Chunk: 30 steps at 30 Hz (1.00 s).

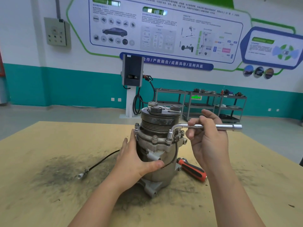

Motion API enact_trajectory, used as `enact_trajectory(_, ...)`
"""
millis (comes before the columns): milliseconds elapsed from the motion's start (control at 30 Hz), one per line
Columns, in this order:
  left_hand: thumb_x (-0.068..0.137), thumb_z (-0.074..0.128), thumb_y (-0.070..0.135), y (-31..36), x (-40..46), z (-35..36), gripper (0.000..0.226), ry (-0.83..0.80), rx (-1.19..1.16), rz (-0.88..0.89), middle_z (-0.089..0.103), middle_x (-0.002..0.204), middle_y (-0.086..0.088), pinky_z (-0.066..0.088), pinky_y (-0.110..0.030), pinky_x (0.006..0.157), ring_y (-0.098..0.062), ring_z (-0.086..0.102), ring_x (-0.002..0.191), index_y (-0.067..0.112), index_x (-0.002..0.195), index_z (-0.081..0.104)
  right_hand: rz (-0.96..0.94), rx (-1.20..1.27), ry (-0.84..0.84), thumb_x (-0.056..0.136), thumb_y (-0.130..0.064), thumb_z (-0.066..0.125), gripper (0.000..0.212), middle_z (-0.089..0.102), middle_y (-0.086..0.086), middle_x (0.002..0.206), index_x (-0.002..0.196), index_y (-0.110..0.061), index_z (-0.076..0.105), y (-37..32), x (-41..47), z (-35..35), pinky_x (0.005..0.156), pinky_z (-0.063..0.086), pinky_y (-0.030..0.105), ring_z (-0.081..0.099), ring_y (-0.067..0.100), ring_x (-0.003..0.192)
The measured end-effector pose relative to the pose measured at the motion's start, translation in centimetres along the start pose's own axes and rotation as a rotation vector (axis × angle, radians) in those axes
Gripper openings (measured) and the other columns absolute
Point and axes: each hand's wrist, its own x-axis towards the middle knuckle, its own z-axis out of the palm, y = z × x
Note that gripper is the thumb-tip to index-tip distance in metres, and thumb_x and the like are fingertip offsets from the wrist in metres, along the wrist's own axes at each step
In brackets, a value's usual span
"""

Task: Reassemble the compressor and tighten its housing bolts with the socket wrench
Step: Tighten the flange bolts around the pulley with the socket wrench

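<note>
- A compressor stands upright on a stained bench, pulley end up.
- The left hand wraps the housing, fingers and thumb curled against its side to steady it.
- The right hand pinches the bar of an L-shaped wrench; the socket end sits on a flange bolt just left of that hand.
- A screwdriver lies below the right hand.
- Risk: the light fingertip hold could let the socket tilt off the bolt, or the compressor could twist if the left hand slackens.
</note>
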Motion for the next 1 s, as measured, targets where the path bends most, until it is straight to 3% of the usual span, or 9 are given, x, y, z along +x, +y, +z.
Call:
enact_trajectory(133,0.044,0.07,0.074,0.0,0.4,-0.1,0.123,0.044,0.106,0.009,0.047,0.136,0.008,0.04,-0.047,0.109,-0.014,0.036,0.132,0.035,0.15,0.02,0.071,0.028,-0.009,0.099,0.0,0.038,0.015,0.063,0.007,0.058,0.101,-0.012,0.048,0.0,0.3,-0.2,0.042,0.042,0.021,0.045,0.015,0.037)
enact_trajectory(233,0.045,0.063,0.079,0.0,0.6,-0.3,0.123,0.064,0.188,0.011,0.045,0.135,0.009,0.039,-0.046,0.108,-0.012,0.031,0.129,0.035,0.151,0.016,0.072,0.017,-0.025,0.099,-0.001,0.037,0.016,0.06,0.006,0.056,0.102,-0.011,0.048,0.1,0.8,-0.2,0.039,0.04,0.021,0.042,0.013,0.035)
enact_trajectory(500,0.047,0.071,0.076,-0.1,0.5,-0.4,0.114,0.056,0.14,0.039,0.056,0.128,0.015,0.047,-0.044,0.103,-0.012,0.049,0.125,0.041,0.146,0.024,0.137,0.035,0.097,0.099,-0.015,0.051,0.01,0.059,0.003,0.051,0.102,-0.006,0.049,1.5,2.3,-0.1,0.036,0.035,0.018,0.037,0.01,0.029)
enact_trajectory(633,0.046,0.07,0.08,0.1,0.2,-0.5,0.104,0.078,0.184,0.041,0.057,0.122,0.02,0.05,-0.041,0.098,-0.008,0.052,0.118,0.05,0.136,0.028,0.051,0.033,0.074,0.097,-0.025,0.054,0.027,0.063,0.005,0.055,0.114,-0.005,0.048,1.4,1.8,-0.2,0.037,0.039,0.019,0.042,0.01,0.032)
enact_trajectory(767,0.046,0.069,0.079,0.6,-0.1,-0.4,0.107,0.093,0.201,0.03,0.057,0.122,0.02,0.05,-0.041,0.098,-0.008,0.053,0.117,0.049,0.139,0.025,-0.006,0.055,0.002,0.084,-0.04,0.054,0.034,0.066,0.008,0.063,0.106,-0.016,0.048,0.8,0.6,-0.2,0.043,0.047,0.02,0.053,0.013,0.04)
enact_trajectory(1000,0.045,0.068,0.08,1.1,-1.1,-0.2,0.11,0.129,0.257,0.025,0.057,0.117,0.024,0.05,-0.039,0.097,-0.007,0.052,0.117,0.047,0.14,0.023,-0.066,0.041,-0.071,0.086,-0.04,0.046,0.038,0.068,0.013,0.069,0.11,-0.011,0.043,1.2,-0.4,-0.1,0.047,0.049,0.024,0.054,0.018,0.043)
